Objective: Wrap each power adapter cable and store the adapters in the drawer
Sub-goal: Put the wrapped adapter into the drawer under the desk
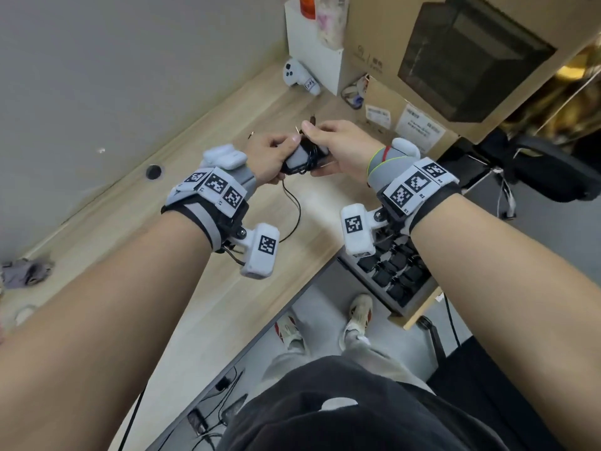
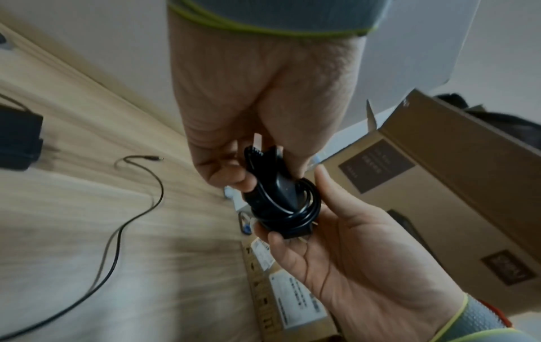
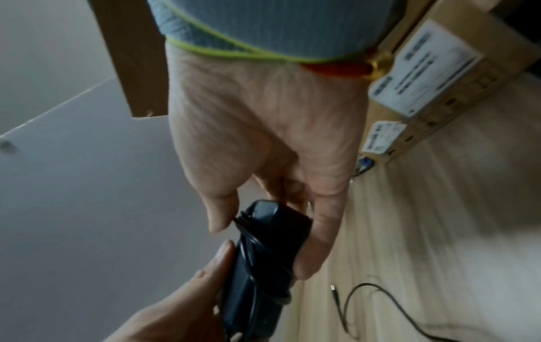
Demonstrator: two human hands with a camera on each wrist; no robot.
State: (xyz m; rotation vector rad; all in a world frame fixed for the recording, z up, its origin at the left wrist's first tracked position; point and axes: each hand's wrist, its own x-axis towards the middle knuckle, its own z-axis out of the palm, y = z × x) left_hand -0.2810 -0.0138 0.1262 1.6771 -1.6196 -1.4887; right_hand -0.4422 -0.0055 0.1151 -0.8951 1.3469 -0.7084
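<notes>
I hold a black power adapter (image 1: 304,157) above the wooden desk (image 1: 182,229), between both hands. My left hand (image 1: 279,151) grips its near end; my right hand (image 1: 328,141) holds the far end, thumb on top and fingers beneath. Several turns of black cable are wound round the adapter (image 2: 281,196), held by left hand (image 2: 243,171) and right hand (image 2: 336,231). The loose cable (image 1: 292,216) hangs down and trails over the desk to its plug tip (image 2: 159,159). The right wrist view shows the adapter (image 3: 263,266) between right hand (image 3: 281,196) and left hand (image 3: 190,300).
An open drawer (image 1: 422,304) under the desk at right holds several black adapters. Cardboard boxes (image 1: 422,76), a white box (image 1: 312,60) and a white controller (image 1: 294,73) stand at the desk's back. Another black adapter (image 2: 17,143) lies on the desk. A dark chair (image 1: 536,167) is at right.
</notes>
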